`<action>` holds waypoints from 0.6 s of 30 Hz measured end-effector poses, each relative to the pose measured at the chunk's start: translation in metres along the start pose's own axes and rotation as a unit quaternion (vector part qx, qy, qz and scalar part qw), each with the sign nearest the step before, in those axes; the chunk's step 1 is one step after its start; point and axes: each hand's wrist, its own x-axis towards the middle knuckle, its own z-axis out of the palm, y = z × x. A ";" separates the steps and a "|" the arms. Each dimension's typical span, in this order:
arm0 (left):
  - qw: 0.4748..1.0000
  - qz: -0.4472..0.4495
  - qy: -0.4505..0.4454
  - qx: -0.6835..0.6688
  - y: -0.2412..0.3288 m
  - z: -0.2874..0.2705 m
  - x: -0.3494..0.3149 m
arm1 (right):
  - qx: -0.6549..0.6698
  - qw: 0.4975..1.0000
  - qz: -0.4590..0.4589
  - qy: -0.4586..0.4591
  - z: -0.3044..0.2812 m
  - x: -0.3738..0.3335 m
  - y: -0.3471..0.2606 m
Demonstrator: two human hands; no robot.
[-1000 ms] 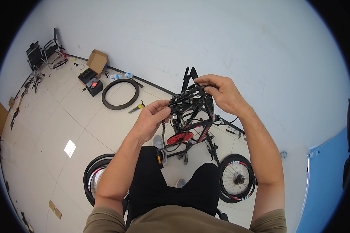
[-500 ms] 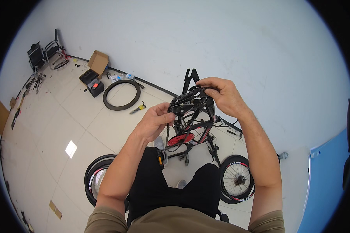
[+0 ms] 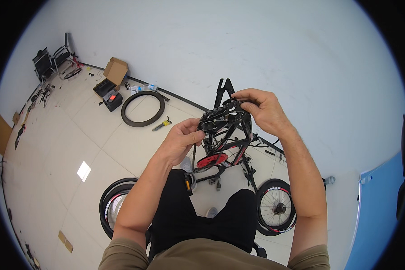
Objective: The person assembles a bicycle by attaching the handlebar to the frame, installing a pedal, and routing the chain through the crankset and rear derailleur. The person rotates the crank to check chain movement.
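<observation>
A black bicycle frame [image 3: 238, 146] with red accents stands tilted in front of me. At its top is a black rear derailleur [image 3: 218, 118] between my hands. My left hand [image 3: 184, 138] pinches its left end with thumb and fingers. My right hand [image 3: 263, 111] is closed at its upper right, thumb and forefinger together; the exact part gripped there is hidden. A dark chain [image 3: 194, 157] hangs below my left fingers toward the red chainring [image 3: 212, 160]. Near the chainring sits a pedal with an orange reflector [image 3: 187, 183].
Wheels lie on the floor at left [image 3: 108, 209] and right [image 3: 276, 207] of my legs. Beyond are a loose tyre [image 3: 143, 109], a yellow-and-black tool [image 3: 162, 124], an open cardboard box [image 3: 115, 71] and a toolbox [image 3: 112, 101]. A white wall [image 3: 279, 54] rises behind the frame.
The whole view has shifted slightly, so the frame and hands appear a little further right. Both hands keep the same hold.
</observation>
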 end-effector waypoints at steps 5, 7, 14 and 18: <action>1.000 -0.002 -0.012 0.005 0.002 -0.002 0.001 | -0.018 1.000 -0.006 0.023 0.001 -0.002 0.003; 0.999 0.002 0.000 0.034 0.008 0.008 -0.004 | -0.029 0.999 -0.025 0.034 0.001 -0.003 0.009; 0.966 0.103 0.057 0.232 -0.006 0.020 -0.002 | -0.001 1.000 -0.023 0.018 0.003 -0.004 0.002; 0.959 0.134 0.053 0.245 -0.007 0.017 0.001 | 0.014 1.000 0.002 -0.002 0.000 -0.004 -0.002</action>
